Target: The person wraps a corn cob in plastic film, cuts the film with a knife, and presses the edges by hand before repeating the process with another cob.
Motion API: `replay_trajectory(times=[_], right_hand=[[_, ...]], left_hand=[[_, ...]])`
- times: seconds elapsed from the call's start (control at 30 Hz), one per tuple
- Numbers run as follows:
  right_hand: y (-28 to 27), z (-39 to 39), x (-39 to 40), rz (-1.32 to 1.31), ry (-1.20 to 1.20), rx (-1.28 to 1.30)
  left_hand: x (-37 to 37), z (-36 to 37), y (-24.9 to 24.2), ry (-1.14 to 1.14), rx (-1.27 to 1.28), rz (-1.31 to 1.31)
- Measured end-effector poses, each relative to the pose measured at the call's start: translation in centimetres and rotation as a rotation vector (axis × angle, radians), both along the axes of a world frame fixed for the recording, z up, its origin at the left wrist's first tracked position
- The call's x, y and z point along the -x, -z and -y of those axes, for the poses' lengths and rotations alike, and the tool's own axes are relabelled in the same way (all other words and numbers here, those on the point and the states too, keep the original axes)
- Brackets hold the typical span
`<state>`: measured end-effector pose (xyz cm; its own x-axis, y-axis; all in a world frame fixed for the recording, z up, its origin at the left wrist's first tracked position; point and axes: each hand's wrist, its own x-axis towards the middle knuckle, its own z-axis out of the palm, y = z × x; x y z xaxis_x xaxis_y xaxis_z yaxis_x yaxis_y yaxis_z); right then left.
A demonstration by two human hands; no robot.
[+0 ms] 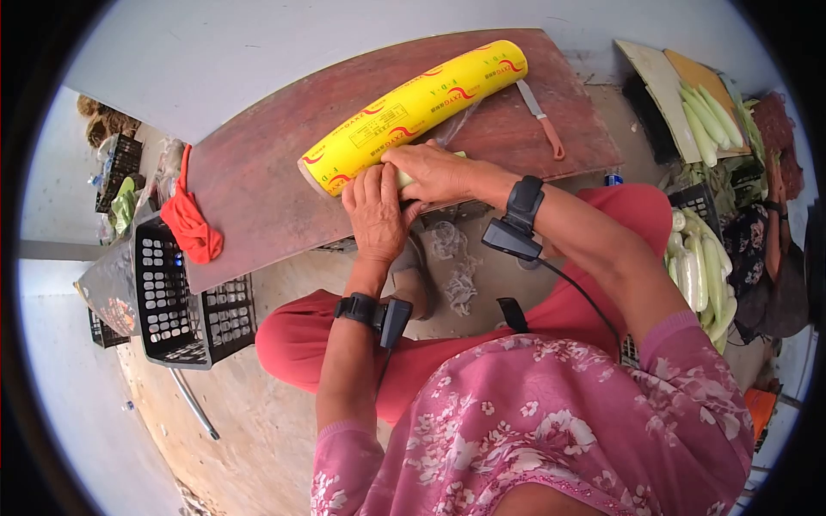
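Note:
A large yellow roll of cling film (413, 112) with red and green print lies slantwise on the reddish-brown board. At its near side, my left hand (379, 206) and my right hand (437, 172) close around a pale green long vegetable (404, 179), mostly covered by the fingers. The vegetable's other end just shows beyond my right hand. A thin strip of clear film runs from the roll near that hand. Right of the roll rests a knife (542, 119) with a pink handle, touched by neither hand.
The wooden board (267, 172) carries a red cloth (191, 225) at its left edge. Below that stands a black crate (172, 301). Wrapped pale green vegetables (705, 267) are piled at right, with more unwrapped vegetables (707, 120) above. Another person's arm (772, 224) shows at far right.

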<state>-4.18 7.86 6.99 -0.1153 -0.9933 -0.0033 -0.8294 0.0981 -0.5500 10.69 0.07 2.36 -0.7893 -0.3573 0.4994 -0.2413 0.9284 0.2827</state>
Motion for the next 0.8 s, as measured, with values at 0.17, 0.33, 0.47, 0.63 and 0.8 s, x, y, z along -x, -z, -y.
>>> replay_trajectory(times=[0.17, 0.33, 0.47, 0.63, 0.8], right_hand=[[0.7, -1.8, 4.0, -0.166, 0.122, 0.109], [-0.9, -4.0, 9.2, 0.013, 0.558, 0.128], [0.6, -7.1, 12.7, -0.263, 0.872, 0.095], [2.8, -10.0, 14.7, -0.396, 1.077, -0.151], [-0.9, -10.6, 12.8, 0.049, 1.167, -0.258]], left_hand=[[0.5, 0.4, 0.0, -0.053, 0.020, 0.000], [0.7, 0.4, 0.1, -0.073, 0.033, -0.008], [0.8, 0.2, 0.2, -0.082, 0.031, -0.031], [1.0, 0.0, 0.0, -0.110, 0.022, -0.037], [1.1, 0.0, 0.0, -0.108, 0.038, -0.056]])
